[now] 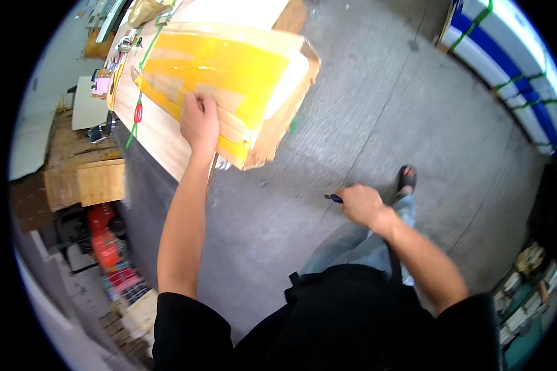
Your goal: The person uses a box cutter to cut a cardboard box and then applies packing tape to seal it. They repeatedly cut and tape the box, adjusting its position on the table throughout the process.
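Left hand point(200, 122) on carton point(226, 71) — right hand point(362, 204) gripping blue tool point(336, 198)

PASSAGE: open gap above floor point(359, 117), between right hand point(362, 204) and carton point(235, 71) | OBSTACLE, FORWARD: carton covers tabletop point(162, 127) ahead of left hand point(200, 122) | OBSTACLE, LEFT: red-handled tool point(138, 112) near carton | FAR RIGHT: strapped stack point(504, 55)

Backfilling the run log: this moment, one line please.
left hand: on taped carton | right hand: holding small dark-blue tool, apart from carton | carton: on wooden table
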`<state>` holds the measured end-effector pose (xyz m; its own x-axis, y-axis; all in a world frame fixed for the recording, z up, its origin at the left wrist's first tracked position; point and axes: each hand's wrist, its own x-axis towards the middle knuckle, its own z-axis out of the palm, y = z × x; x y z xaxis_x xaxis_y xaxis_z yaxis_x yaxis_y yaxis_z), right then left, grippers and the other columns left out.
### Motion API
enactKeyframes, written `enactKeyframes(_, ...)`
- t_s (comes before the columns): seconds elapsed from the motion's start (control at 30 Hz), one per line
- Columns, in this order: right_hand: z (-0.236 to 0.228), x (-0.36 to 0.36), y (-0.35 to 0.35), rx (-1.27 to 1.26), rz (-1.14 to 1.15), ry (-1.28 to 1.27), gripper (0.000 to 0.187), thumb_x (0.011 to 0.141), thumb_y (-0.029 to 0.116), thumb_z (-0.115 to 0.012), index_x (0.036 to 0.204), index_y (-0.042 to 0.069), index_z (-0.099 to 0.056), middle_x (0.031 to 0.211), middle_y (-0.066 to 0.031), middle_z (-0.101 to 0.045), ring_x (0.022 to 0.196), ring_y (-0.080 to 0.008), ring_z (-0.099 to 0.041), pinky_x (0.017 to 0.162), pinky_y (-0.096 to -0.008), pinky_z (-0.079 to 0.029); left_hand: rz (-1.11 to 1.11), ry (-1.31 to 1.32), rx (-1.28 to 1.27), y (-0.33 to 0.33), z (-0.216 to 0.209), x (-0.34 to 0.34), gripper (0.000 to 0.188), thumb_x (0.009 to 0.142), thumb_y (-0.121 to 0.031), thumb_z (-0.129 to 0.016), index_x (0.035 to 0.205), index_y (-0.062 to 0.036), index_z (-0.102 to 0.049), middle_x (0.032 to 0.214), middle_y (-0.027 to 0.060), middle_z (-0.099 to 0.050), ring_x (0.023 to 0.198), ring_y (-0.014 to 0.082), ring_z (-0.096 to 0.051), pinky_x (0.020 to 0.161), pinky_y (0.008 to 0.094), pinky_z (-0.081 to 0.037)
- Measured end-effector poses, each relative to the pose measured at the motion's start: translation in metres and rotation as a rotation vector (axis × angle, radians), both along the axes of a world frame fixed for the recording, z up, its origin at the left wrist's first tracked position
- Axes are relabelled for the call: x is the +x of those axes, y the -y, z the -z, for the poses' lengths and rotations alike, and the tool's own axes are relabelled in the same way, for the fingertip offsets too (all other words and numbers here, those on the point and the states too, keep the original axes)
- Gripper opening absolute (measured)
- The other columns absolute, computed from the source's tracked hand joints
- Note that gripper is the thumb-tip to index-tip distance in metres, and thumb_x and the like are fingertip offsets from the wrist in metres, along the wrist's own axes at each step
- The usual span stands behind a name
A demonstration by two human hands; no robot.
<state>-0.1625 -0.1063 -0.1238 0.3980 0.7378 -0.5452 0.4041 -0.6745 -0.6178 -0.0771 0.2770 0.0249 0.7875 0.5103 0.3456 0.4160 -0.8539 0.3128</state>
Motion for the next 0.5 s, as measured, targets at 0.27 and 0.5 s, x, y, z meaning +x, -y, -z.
enactKeyframes(0.27, -0.069, 0.024, 0.034, 0.2, 0.767, -0.637, 0.026, 0.101, 0.024, -0.068, 0.112, 0.002, -0.073, 0.092, -0.0132, -0.073, 0.079, -0.0241, -0.069, 0.07, -0.0373, -0.055, 0.071, 0.166, -0.002, -0.012, 0.01, -0.013, 0.015, 0.093, -0.019, -0.069, 0.091, -0.0075, -0.059, 0.084, 0.0137, -0.064, 0.088, 0.0394, -0.063, 0.081, 0.0526, -0.05)
enactKeyframes(0.5, -0.089, 0.14, 0.029, 0.595, 1.268, -0.809, 0.039, 0.107, 0.039, -0.066, 0.111, 0.001, -0.069, 0.091, -0.0112, -0.072, 0.07, -0.018, -0.068, 0.064, -0.0316, -0.054, 0.059, 0.208, -0.072, -0.003, -0.015, 0.002, 0.014, 0.089, -0.017, -0.071, 0.092, -0.0093, -0.06, 0.086, 0.0107, -0.065, 0.086, 0.0369, -0.062, 0.079, 0.051, -0.05)
